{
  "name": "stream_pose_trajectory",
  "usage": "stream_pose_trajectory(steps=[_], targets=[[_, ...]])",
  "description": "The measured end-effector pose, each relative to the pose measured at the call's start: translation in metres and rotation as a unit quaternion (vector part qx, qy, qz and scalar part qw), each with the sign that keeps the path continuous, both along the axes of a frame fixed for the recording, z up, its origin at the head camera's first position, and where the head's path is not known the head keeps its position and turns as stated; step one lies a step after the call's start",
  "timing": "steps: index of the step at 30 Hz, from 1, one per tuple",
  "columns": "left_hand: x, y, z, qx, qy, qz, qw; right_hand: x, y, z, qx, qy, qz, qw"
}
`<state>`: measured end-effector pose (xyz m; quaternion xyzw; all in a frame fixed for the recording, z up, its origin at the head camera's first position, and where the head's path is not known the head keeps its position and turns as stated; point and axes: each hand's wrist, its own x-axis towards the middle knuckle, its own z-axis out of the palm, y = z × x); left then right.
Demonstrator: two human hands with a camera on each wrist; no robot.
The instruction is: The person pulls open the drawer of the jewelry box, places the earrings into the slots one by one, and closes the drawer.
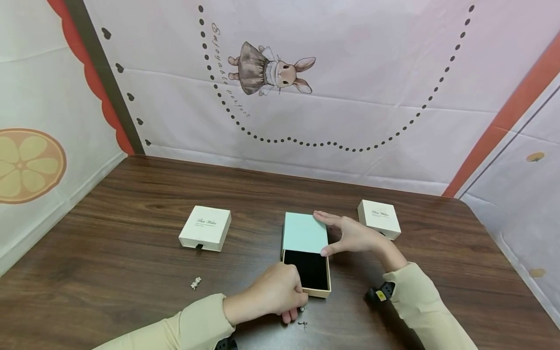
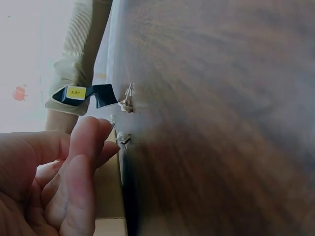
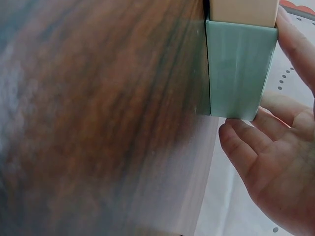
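A teal sliding drawer gift box [image 1: 305, 232] lies on the table, its cream tray with black lining [image 1: 308, 270] pulled partway out toward me. My right hand [image 1: 355, 236] holds the box's teal cover, thumb at the near edge and fingertips at the far end; the right wrist view shows those fingers [image 3: 241, 140] against the cover's end. In front of the tray, my left hand [image 1: 276, 290] reaches down with its fingertips beside a small earring [image 2: 123, 138]. Whether they touch it is unclear. A second earring [image 1: 303, 324] lies close by, nearer to me.
A white drawer box [image 1: 205, 226] with printed lettering stands at the left. Another white box [image 1: 380, 218] is behind my right hand. A small shiny jewellery piece [image 1: 195, 283] lies left of my left hand. Printed cloth walls [image 1: 372, 97] border the wooden table [image 1: 131, 223].
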<state>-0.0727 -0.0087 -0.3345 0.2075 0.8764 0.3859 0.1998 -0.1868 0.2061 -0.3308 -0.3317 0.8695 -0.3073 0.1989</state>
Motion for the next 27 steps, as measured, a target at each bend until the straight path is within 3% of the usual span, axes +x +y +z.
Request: stream_pose_trajectory(steps=[14,27], targets=[[0.0021,-0.0009,-0.0015,-0.007,0.02,-0.006,0.9998,-0.0007,0.0008,0.0007,0.009,0.011,0.001,1.0],[0.0047,-0.007,-0.0025,-0.055,0.114,-0.07,0.9894,-0.0002,0.0018,-0.0016,-0.003,0.007,0.007,1.0]])
